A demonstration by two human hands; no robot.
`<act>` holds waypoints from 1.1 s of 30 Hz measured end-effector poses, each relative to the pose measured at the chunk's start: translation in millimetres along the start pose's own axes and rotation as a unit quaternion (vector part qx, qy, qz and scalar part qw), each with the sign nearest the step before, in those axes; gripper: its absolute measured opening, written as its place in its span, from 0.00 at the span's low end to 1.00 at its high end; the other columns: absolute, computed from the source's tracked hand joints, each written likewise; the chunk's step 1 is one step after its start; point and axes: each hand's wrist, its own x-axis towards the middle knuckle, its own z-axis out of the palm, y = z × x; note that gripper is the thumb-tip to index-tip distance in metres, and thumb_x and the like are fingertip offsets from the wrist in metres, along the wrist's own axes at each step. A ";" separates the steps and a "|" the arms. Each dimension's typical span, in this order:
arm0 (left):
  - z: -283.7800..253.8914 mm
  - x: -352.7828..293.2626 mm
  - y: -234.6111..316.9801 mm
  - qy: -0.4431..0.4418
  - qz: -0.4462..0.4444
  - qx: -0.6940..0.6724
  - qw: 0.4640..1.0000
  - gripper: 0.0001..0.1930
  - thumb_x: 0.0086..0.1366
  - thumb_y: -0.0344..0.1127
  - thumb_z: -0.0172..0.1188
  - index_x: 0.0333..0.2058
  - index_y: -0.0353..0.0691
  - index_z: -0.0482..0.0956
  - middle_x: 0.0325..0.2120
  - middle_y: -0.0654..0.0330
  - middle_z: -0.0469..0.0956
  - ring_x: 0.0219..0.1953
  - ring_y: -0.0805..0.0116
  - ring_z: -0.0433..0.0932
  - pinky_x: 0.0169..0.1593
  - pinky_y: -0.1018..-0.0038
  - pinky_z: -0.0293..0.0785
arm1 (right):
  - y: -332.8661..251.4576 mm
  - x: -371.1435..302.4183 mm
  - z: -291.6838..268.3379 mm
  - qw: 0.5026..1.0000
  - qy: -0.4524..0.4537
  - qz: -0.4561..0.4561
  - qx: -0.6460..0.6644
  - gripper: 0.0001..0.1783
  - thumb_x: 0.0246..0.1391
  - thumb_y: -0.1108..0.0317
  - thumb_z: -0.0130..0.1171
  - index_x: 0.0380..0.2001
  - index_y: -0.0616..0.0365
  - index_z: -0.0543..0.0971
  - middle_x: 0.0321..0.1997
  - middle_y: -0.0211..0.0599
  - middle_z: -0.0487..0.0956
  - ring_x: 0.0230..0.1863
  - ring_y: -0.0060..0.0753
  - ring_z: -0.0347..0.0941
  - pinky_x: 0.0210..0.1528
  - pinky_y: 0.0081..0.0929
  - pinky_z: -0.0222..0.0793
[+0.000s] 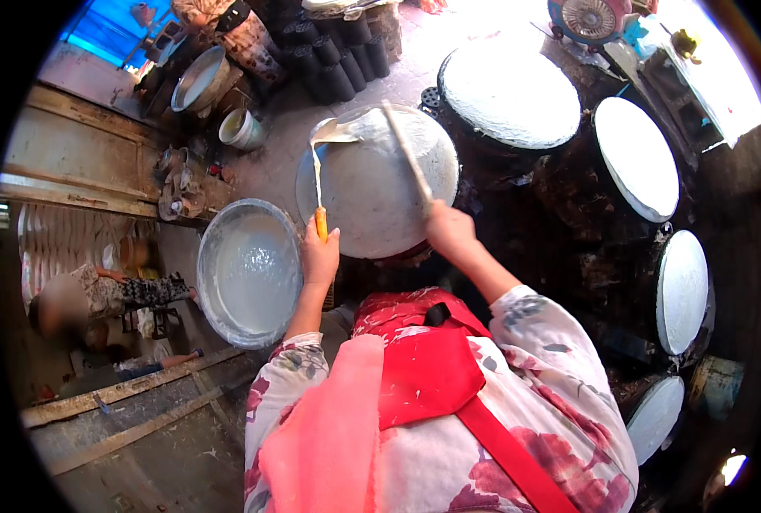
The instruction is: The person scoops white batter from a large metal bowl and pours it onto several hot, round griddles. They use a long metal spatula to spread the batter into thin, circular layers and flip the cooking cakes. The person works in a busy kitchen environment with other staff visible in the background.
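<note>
- Your left hand (319, 258) is wrapped around the orange handle (321, 224) of a long-necked ladle, with the thumb up near where the handle meets the pale neck.
- Your right hand (451, 227) is clenched on the near end of a pale stick (408, 154); the fingertips are turned away, so you cannot tell exactly how they close.
- The ladle's pale head (335, 132) lies well beyond your left fingers, over the upper left part of the round plate (370, 214). Whether it touches the surface, you cannot tell.
- The stick slants up and to the left from your right fist, its far tip over the plate's far side.
- Expect the ladle to be fairly light but tip-heavy, since its coated head sits far from your grip; the handle is the place to hold it.
- The pale coating looks wet, so the neck would likely be slippery.
- The stick should feel light and stiff, best held by its near end.
- The wide bowl (219, 236) just left of your left hand would probably be heavy and slosh, with its pale liquid (256, 278); take it by the rim, using both hands.
</note>
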 end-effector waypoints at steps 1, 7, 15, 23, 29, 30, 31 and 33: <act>0.9 0.8 0.1 -0.001 0.002 0.002 1.000 0.27 0.57 0.34 0.60 0.55 0.37 0.65 0.43 0.43 0.75 0.44 0.45 0.74 0.47 0.60 0.70 | -8.4 2.5 19.8 1.000 0.005 -0.021 0.001 0.08 0.51 0.71 0.45 0.29 0.65 0.70 0.26 0.56 0.78 0.32 0.55 0.77 0.36 0.47 0.72; -22.3 -14.9 -7.1 0.003 -0.040 -0.015 0.999 0.26 0.56 0.34 0.61 0.54 0.38 0.68 0.43 0.46 0.75 0.44 0.52 0.75 0.47 0.65 0.70 | -10.1 30.3 -15.7 0.997 -0.009 -0.046 -0.054 0.08 0.50 0.71 0.47 0.30 0.63 0.73 0.27 0.50 0.79 0.32 0.50 0.78 0.34 0.43 0.74; -27.7 -33.4 -24.4 0.000 -0.070 -0.086 0.994 0.25 0.58 0.34 0.60 0.53 0.34 0.66 0.39 0.46 0.76 0.40 0.53 0.76 0.44 0.65 0.70 | -25.8 38.4 3.9 0.984 -0.050 -0.146 -0.091 0.07 0.48 0.72 0.47 0.28 0.63 0.73 0.24 0.52 0.78 0.30 0.51 0.78 0.32 0.43 0.73; -50.6 -52.0 -4.5 -0.038 -0.195 -0.213 0.957 0.21 0.60 0.32 0.58 0.51 0.35 0.66 0.21 0.64 0.68 0.14 0.79 0.64 0.17 0.80 0.62 | -19.1 59.1 -3.9 0.975 -0.064 -0.167 -0.128 0.07 0.50 0.70 0.49 0.31 0.62 0.73 0.25 0.46 0.80 0.29 0.45 0.79 0.30 0.38 0.74; -72.2 -76.4 2.8 -0.028 -0.257 -0.249 0.933 0.17 0.62 0.34 0.56 0.47 0.36 0.67 0.17 0.67 0.65 0.12 0.80 0.62 0.14 0.81 0.58 | -13.2 90.8 -40.2 0.981 -0.040 -0.145 -0.126 0.07 0.48 0.72 0.48 0.29 0.62 0.74 0.26 0.47 0.80 0.28 0.46 0.79 0.31 0.40 0.73; -73.9 -76.8 4.9 -0.025 -0.261 -0.265 0.928 0.16 0.62 0.34 0.56 0.47 0.36 0.67 0.17 0.67 0.65 0.12 0.80 0.62 0.14 0.82 0.58 | -2.6 109.3 -44.3 0.977 -0.049 -0.163 -0.130 0.07 0.48 0.71 0.48 0.29 0.62 0.74 0.26 0.49 0.79 0.29 0.49 0.78 0.31 0.42 0.73; -76.0 -77.5 7.8 -0.025 -0.266 -0.277 0.923 0.16 0.62 0.34 0.56 0.46 0.36 0.67 0.17 0.67 0.65 0.12 0.81 0.62 0.14 0.82 0.58 | 4.6 119.5 -43.5 0.973 -0.060 -0.178 -0.131 0.07 0.48 0.71 0.49 0.29 0.62 0.74 0.26 0.51 0.79 0.30 0.52 0.78 0.31 0.43 0.73; -74.7 -76.5 9.3 -0.029 -0.272 -0.290 0.917 0.14 0.62 0.34 0.56 0.45 0.37 0.67 0.17 0.67 0.64 0.12 0.81 0.62 0.14 0.82 0.58 | -3.0 107.5 -26.8 0.957 -0.068 -0.235 -0.156 0.07 0.48 0.71 0.49 0.29 0.62 0.73 0.24 0.48 0.79 0.27 0.49 0.78 0.28 0.42 0.72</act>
